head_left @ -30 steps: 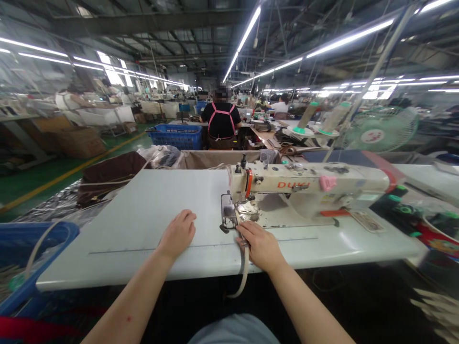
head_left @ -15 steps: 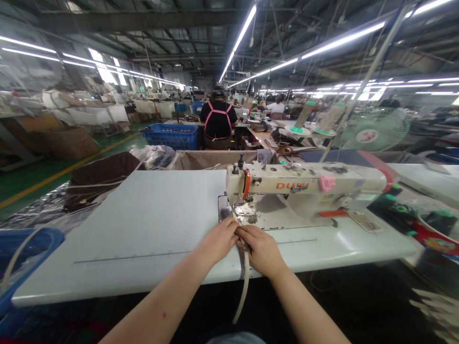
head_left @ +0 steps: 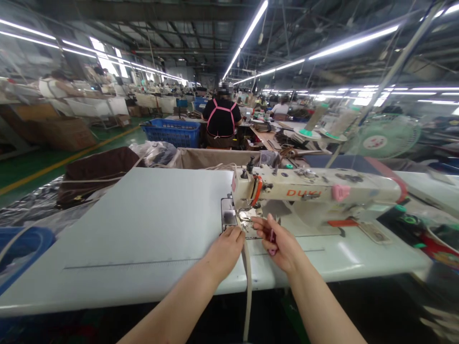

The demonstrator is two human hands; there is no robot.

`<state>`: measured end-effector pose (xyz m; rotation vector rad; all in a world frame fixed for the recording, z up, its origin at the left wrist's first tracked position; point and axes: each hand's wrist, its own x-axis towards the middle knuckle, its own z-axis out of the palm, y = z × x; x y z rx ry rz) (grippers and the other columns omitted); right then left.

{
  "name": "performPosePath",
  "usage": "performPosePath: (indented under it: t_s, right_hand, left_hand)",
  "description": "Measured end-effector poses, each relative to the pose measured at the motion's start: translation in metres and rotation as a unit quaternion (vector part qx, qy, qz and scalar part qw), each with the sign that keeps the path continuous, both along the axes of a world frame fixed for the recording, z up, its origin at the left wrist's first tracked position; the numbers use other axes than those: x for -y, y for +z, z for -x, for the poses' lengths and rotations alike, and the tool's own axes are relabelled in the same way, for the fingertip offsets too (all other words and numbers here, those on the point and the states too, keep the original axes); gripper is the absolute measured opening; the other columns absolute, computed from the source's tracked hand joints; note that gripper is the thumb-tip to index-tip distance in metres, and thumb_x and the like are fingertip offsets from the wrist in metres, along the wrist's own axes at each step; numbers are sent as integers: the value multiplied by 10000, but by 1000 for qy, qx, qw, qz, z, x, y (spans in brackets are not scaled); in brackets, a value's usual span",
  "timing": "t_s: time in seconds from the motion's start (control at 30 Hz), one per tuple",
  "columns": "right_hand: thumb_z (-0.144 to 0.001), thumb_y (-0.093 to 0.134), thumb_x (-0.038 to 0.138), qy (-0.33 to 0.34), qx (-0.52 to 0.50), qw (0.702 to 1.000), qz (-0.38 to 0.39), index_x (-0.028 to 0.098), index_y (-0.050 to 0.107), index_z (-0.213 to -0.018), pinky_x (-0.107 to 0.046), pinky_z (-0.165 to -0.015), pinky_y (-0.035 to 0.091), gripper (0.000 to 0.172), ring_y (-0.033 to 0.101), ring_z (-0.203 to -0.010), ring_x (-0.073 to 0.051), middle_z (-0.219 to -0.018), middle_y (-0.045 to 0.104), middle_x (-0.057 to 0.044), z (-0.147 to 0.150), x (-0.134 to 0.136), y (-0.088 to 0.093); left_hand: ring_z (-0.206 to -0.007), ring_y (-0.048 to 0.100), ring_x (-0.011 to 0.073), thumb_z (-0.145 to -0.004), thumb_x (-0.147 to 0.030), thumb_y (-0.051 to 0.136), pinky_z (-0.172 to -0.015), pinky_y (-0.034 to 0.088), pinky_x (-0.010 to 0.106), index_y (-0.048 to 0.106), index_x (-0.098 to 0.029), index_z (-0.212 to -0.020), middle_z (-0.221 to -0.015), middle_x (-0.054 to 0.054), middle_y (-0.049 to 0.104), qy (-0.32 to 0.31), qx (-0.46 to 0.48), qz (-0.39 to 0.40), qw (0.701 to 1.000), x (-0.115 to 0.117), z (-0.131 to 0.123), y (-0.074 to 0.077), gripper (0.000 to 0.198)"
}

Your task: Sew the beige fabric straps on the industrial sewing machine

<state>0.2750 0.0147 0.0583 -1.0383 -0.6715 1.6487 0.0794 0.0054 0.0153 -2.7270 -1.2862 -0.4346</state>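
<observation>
A narrow pale strip (head_left: 247, 286) runs from beside the needle area of the sewing machine (head_left: 283, 181), over the front edge of the worktop (head_left: 172, 210), and hangs down below it. The left hand (head_left: 226, 251) is closed on the strip near its upper end, fingers bent, just in front of the machine's metal plate (head_left: 229, 215). Beside it, the right hand (head_left: 283, 246) is curled round a small pink tool (head_left: 272, 242) — mostly hidden by the fingers — with the fingertips pointing toward the needle area. The two hands are near each other but apart.

A printed ruler line (head_left: 132, 264) crosses the worktop under the left forearm. On the machine's arm sits a pink piece (head_left: 340, 192), and an orange-red bar (head_left: 342, 223) lies by its base. To the left are a blue basket (head_left: 46, 239) and a brown bag (head_left: 93, 174) — both outside the worktop's edge. Beyond the machine stand cones of thread (head_left: 317, 119) and a green fan (head_left: 389, 136). Farther off, a co-worker (head_left: 220, 122) in a black top with pink straps faces away, next to a blue crate (head_left: 172, 134).
</observation>
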Motion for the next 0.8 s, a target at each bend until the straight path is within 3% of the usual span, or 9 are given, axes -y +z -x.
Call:
performPosePath:
  t_s: [0.1,0.23,0.43,0.8]
  right_hand:
    - [-925,838,389,32,-73,996,36,103,787,-955,-95,-333,217,291,533,-621,-67,-829,692,-73,1,-7,11]
    - [-1021,728,304,57,-127,988,68,54,760,-1032,-73,-328,252,253,563,-621,-60,-811,679,-66,0,-14,13]
    - [-939,820,235,79,-165,982,41,50,734,-1013,-65,-352,305,217,524,-606,-56,-798,616,-38,-2,-20,10]
    - [-855,895,248,83,-160,983,27,82,727,-894,-57,-365,251,240,453,-600,-45,-762,548,-4,-1,-23,7]
  left_hand:
    - [-1225,653,256,-964,5,427,-1141,526,392,645,-102,-1271,-1265,134,674,-1,2,-14,1000,-1,0,-5,392]
    - [-1252,658,254,-947,29,411,-1154,524,398,630,-111,-1306,-1310,129,675,4,2,-26,1000,-1,0,-11,443]
    - [-1298,636,272,-930,46,433,-1184,500,417,591,-81,-1371,-1349,150,657,-2,-16,-18,1000,-2,0,-15,485]
    - [-1339,609,279,-925,46,422,-1185,500,450,573,-102,-1368,-1375,155,635,-7,-10,-27,1000,-3,2,-26,491]
